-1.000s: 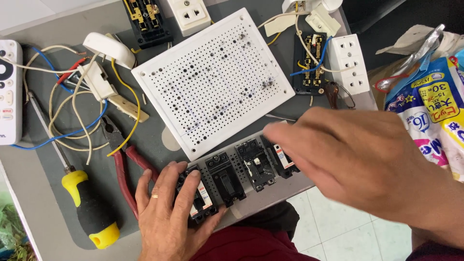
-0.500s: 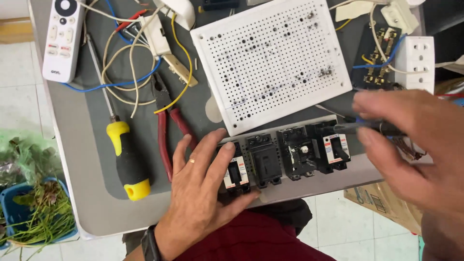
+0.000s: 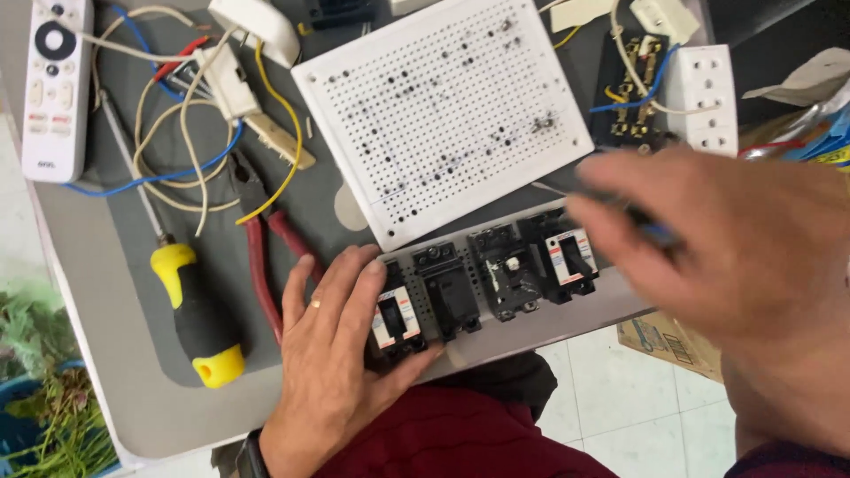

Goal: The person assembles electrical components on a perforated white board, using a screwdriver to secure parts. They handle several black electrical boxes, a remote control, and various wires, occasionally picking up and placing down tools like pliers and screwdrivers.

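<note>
Four black circuit breakers sit in a row on a grey mounting plate (image 3: 531,323) at the table's near edge. My left hand (image 3: 332,354) lies flat on the plate, its fingers pressing on the leftmost breaker (image 3: 396,320). My right hand (image 3: 735,257), blurred, hovers just right of the rightmost breaker (image 3: 567,257). It grips a thin screwdriver with a blue handle, whose metal tip (image 3: 549,188) points left above the breakers. The two middle breakers (image 3: 450,292) (image 3: 503,270) are uncovered.
A white perforated board (image 3: 443,106) lies behind the breakers. Left of my hand are red pliers (image 3: 261,257), a yellow-and-black screwdriver (image 3: 195,310), tangled wires (image 3: 177,150) and a white remote (image 3: 57,88). White sockets (image 3: 704,93) sit at the back right; a cardboard box (image 3: 664,341) is on the floor.
My right hand has drawn back to the right, uncovering the right-hand breakers. My left hand stays on the leftmost breaker. The view has shifted left.
</note>
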